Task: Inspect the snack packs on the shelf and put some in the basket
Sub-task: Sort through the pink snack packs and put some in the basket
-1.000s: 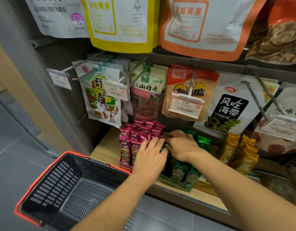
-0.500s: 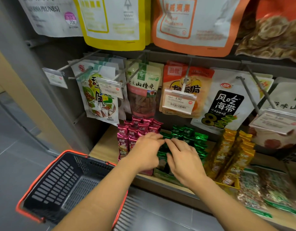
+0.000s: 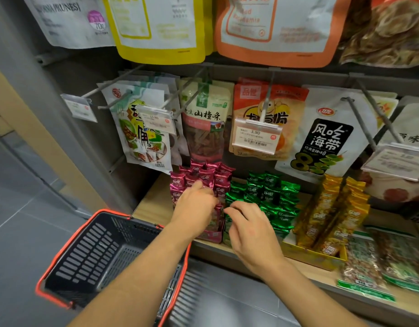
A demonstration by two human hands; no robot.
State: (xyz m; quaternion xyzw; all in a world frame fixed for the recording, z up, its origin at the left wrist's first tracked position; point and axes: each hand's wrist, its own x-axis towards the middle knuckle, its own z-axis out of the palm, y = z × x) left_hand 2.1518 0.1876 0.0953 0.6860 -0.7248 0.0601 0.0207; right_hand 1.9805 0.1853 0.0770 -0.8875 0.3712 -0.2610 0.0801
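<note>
Magenta snack packs (image 3: 199, 175) stand in a display box on the wooden shelf (image 3: 149, 204), with green snack packs (image 3: 270, 192) in the box beside them on the right. My left hand (image 3: 194, 208) is over the magenta packs, its fingers curled round one of them. Just right of it, my right hand (image 3: 251, 232) lies on the front left of the green packs and pinches a pack's edge between thumb and forefinger. A black basket (image 3: 92, 251) with a red rim sits below left, under my left forearm, with nothing in it.
Yellow snack packs (image 3: 329, 215) fill a box right of the green ones, and flat nut bars (image 3: 369, 263) lie at the far right. Bags hang on metal pegs with price tags (image 3: 255, 135) just above the hands. A grey upright post (image 3: 62, 109) bounds the shelf on the left.
My left hand has moved left from the green packs onto the magenta packs. The right hand has drawn back to the front left of the green box. The view has shifted slightly.
</note>
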